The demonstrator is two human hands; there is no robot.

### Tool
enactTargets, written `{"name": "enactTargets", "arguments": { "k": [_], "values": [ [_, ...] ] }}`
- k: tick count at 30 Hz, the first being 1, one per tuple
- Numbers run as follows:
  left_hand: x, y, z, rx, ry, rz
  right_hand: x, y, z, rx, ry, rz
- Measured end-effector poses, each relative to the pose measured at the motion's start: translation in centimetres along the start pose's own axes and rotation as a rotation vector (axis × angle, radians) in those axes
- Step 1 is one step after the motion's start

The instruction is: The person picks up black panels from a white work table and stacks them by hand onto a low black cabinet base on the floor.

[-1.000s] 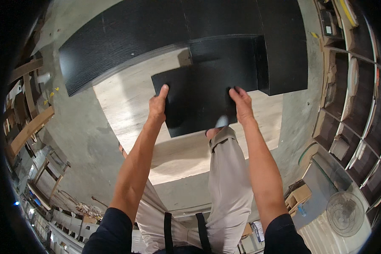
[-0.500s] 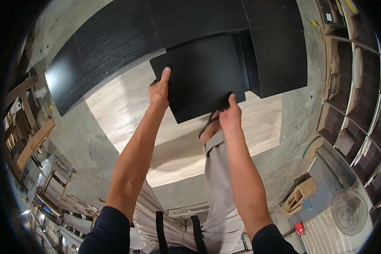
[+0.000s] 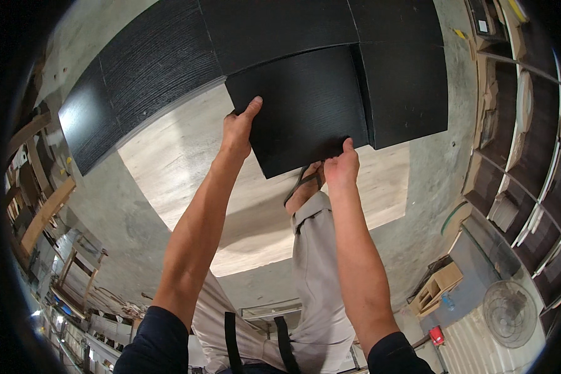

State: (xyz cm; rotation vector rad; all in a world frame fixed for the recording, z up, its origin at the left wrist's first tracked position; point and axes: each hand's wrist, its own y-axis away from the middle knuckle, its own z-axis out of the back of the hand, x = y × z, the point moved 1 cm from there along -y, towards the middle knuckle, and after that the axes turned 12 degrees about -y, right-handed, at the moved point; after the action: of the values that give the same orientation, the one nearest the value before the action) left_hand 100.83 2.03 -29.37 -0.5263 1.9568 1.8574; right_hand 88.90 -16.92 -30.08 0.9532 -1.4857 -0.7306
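A square black wood-grain panel is between my two hands, slightly tilted. My left hand grips its left edge, thumb on top and fingers under it. At the near right corner my right hand holds the panel the same way. Its far edge lies against or just over a row of black panels; whether it touches them I cannot tell. To its right, a narrow dark gap parts it from another black panel. My fingertips beneath the panel are hidden.
A pale wood-grain sheet lies on the grey concrete floor, under the black panels. My sandalled foot stands on it. Shelves with boards line the right side. A fan and a wooden box stand lower right. Timber pieces lean at left.
The held panel has shifted slightly, and the gap between it and the panel on the right has narrowed. Both hands keep their hold. The whole view has drifted a little.
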Motion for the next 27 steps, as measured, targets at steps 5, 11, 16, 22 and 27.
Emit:
{"name": "enactTargets", "arguments": {
  "k": [5,11,16,22,27],
  "values": [
    [-0.8,0.1,-0.3,0.008,-0.049,0.049,0.0,-0.8,0.1,-0.031,-0.081,-0.034],
    [-0.8,-0.6,0.6,0.050,-0.151,0.050,-0.2,-0.3,-0.4,0.096,-0.106,-0.052],
    [-0.2,-1.8,-0.1,-0.066,-0.144,-0.019,-0.7,1.2,-0.9,0.097,-0.043,-0.141],
    [0.9,-4.2,-0.1,-0.109,-0.052,-0.115,-2.0,1.0,-0.6,0.015,0.028,-0.257],
    [1.0,-2.7,0.8,-0.162,-0.038,-0.146,-1.3,0.8,-0.6,0.056,0.019,-0.259]
  ]
}}
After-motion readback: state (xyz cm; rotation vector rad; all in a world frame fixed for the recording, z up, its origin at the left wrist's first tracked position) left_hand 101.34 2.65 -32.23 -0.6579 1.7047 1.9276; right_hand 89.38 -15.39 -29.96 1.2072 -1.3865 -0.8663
